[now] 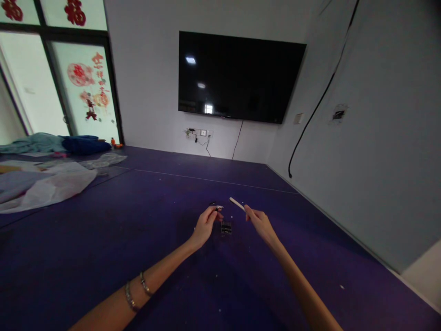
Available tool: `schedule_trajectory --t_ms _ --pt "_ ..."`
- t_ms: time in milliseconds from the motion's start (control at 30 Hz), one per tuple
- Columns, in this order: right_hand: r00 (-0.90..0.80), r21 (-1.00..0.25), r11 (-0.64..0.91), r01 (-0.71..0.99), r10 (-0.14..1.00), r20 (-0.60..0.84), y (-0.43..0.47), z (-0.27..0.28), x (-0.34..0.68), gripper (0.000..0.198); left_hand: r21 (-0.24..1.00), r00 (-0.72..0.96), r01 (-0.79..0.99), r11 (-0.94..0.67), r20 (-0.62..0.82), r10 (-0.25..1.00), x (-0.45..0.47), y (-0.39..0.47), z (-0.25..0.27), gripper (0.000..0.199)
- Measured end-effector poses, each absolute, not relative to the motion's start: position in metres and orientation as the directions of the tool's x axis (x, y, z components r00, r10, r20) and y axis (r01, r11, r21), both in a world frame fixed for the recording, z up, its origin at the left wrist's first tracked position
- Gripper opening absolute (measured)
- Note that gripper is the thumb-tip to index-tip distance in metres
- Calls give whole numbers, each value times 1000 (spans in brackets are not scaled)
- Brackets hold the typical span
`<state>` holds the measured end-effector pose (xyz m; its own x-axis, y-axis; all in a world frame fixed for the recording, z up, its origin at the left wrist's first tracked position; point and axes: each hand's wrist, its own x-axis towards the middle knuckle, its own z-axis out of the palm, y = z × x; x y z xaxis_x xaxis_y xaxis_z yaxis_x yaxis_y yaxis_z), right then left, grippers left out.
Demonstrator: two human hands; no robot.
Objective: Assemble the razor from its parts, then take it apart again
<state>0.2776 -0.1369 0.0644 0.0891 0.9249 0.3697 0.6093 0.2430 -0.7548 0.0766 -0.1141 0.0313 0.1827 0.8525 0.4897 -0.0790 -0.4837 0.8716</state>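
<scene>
Between the fingertips of my left hand [204, 226] is a small black and silver piece [219, 208], too small to name. My right hand [261, 224] is closed around one end of a slim white stick [237, 203], whose rounded tip points up and to the left, apart from the left hand's piece. Just below and between my hands, a small dark box [226, 228] with clear edges lies on the purple surface [165, 285]. What it contains cannot be made out.
Small white bits are scattered over the surface. Crumpled translucent plastic sheeting [51, 188] lies on the left, with a blue cloth [86, 144] behind it. A television [237, 78] hangs on the far wall, and a black cable [319, 103] dangles down the right wall.
</scene>
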Motion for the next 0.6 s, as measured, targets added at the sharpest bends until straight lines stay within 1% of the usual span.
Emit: schedule_trajectory --t_ms 200,367,533,600 --pt "-20 -687 309 658 919 394 -146 78 276 48 827 207 -44 -561 556 805 77 -119 35 20" --pt "-87 -687 347 639 919 384 -149 84 277 46 815 244 -30 -579 567 787 76 -125 39 22" --pt "-143 -684 350 640 929 341 -148 86 290 40 817 290 -20 -576 556 779 74 -130 44 22" --pt "-146 -683 355 638 927 345 -148 89 297 38 816 310 -26 -577 555 772 74 -131 46 23"
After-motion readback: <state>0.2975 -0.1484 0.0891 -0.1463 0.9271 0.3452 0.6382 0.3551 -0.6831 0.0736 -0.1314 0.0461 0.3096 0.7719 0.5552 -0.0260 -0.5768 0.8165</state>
